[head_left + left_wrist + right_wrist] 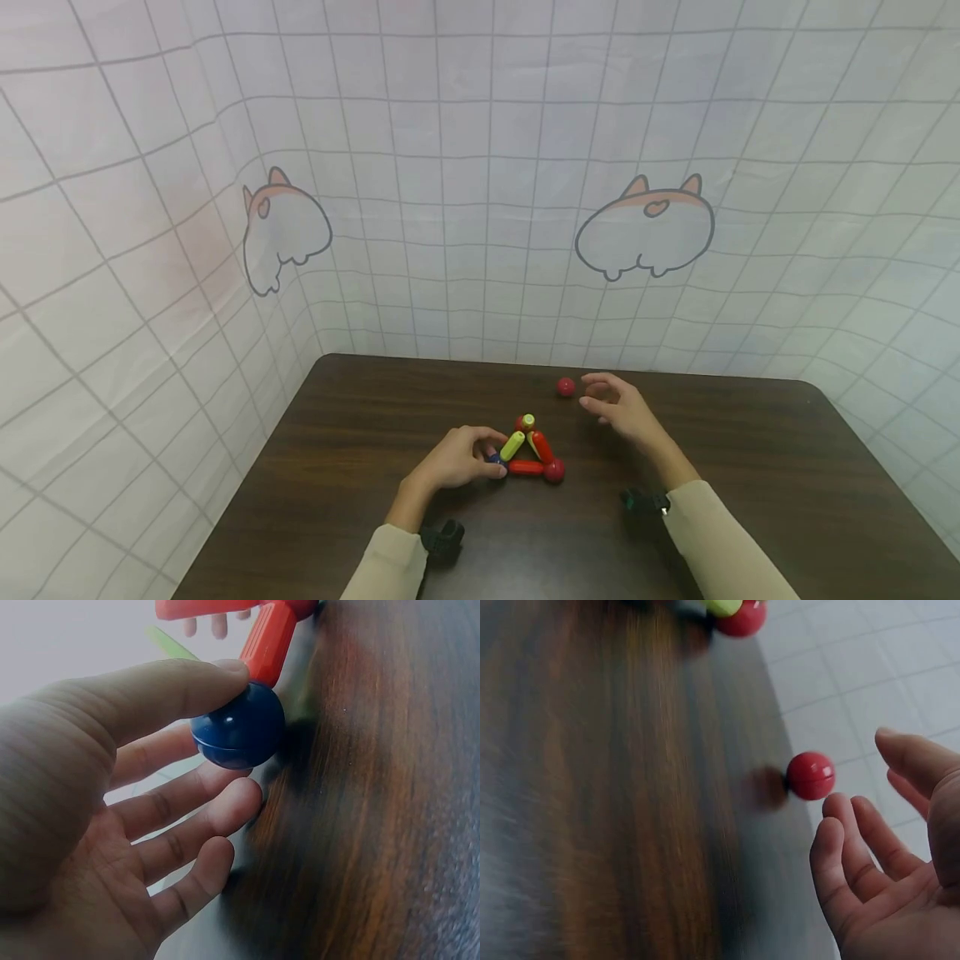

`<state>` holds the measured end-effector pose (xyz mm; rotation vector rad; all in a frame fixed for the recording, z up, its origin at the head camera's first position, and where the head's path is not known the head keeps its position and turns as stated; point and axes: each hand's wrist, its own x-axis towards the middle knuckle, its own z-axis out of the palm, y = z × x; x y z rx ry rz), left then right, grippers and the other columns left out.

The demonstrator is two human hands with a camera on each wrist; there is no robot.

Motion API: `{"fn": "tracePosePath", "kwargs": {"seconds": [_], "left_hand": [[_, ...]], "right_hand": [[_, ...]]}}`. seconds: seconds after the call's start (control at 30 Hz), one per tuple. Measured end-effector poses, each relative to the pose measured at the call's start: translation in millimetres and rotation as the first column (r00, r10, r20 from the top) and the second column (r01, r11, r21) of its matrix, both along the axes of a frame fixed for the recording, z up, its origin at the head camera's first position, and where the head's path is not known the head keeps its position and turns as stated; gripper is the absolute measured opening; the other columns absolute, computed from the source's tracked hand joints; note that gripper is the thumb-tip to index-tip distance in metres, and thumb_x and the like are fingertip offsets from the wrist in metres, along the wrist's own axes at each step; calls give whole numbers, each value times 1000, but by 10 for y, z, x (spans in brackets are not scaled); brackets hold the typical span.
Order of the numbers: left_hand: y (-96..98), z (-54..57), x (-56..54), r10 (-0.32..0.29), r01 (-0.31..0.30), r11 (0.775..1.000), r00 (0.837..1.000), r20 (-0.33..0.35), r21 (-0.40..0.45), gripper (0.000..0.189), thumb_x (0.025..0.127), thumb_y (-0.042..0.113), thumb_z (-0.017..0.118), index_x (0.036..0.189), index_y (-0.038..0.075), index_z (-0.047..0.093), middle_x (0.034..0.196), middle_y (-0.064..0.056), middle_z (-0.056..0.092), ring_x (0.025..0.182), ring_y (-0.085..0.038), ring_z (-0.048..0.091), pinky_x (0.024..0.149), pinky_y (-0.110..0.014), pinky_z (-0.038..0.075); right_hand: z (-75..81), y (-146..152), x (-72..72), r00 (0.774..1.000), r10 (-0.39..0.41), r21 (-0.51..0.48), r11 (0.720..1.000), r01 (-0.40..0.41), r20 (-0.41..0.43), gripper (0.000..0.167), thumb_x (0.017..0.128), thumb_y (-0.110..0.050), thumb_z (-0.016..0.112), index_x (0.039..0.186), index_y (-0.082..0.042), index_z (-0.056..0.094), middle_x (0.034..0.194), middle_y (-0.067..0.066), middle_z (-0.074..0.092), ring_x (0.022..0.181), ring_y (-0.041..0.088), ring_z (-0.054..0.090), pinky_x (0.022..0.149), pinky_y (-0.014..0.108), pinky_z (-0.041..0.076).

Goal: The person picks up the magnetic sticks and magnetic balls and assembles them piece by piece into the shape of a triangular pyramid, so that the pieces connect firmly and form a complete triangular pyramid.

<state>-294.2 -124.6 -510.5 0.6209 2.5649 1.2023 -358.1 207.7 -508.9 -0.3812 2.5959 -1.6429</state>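
My left hand (461, 457) holds a blue ball (240, 726) between thumb and fingers, at the near-left corner of a triangular frame of rods and balls. A red rod (526, 468) runs from it to a red ball (554, 471) at the right corner. Another red rod (542, 447) and a yellow-green rod (513, 446) rise from these corners. At the far corner sits another red ball (742, 618), partly covered by a yellow-green piece (528, 420). My right hand (621, 410), fingers loosely bent and holding nothing, is just right of a loose red ball (566, 387).
Everything lies on a dark wood-grain table (360, 408). Behind it and at both sides hangs a white grid-patterned cloth (450, 208) printed with cartoon animals. Dark bands with small devices (442, 540) sit at both wrists, low over the tabletop.
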Motion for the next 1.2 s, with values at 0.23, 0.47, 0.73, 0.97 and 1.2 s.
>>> {"fn": "tracePosePath", "kwargs": {"seconds": [0.23, 0.47, 0.73, 0.97, 1.2], "left_hand": [[-13, -19, 12, -2, 2, 1000, 1000, 2, 7, 45, 87, 23, 83, 129, 13, 70, 96, 1, 67, 74, -11, 59, 61, -26, 50], [-7, -27, 26, 2, -2, 1000, 1000, 7, 8, 45, 87, 24, 83, 128, 13, 70, 96, 1, 66, 74, -11, 59, 61, -26, 50], [-11, -37, 28, 7, -7, 1000, 1000, 8, 7, 45, 86, 25, 84, 128, 14, 70, 96, 0, 66, 74, -12, 59, 61, -26, 48], [-8, -31, 11, 4, -4, 1000, 1000, 7, 9, 45, 86, 24, 84, 128, 13, 70, 95, 1, 66, 73, -12, 59, 60, -26, 49], [-4, -13, -8, 3, -3, 1000, 1000, 5, 3, 46, 87, 24, 83, 129, 14, 70, 95, 1, 66, 74, -12, 59, 60, -26, 50]], "right_hand": [[-36, -26, -209, 995, 31, 42, 999, -35, 99, 57, 97, -21, 72, 148, -9, 50, 147, 26, 49, 102, 24, 68, 83, 40, 59], [-83, -21, -280, 988, 26, 59, 998, -35, 151, 56, 98, -19, 71, 148, -11, 49, 149, 25, 47, 105, 25, 66, 79, 36, 57], [-58, -166, -331, 989, 33, 87, 995, -46, 144, 56, 98, -17, 69, 149, -7, 48, 145, 26, 50, 98, 24, 65, 73, 33, 54], [-74, -252, -399, 988, 25, 139, 989, -46, 150, 54, 99, -17, 67, 150, -9, 49, 143, 25, 51, 94, 23, 62, 69, 31, 52], [-96, -263, -437, 990, 5, 173, 985, -29, 140, 42, 101, -17, 65, 141, -10, 57, 137, 23, 56, 90, 25, 61, 69, 32, 53]]}}
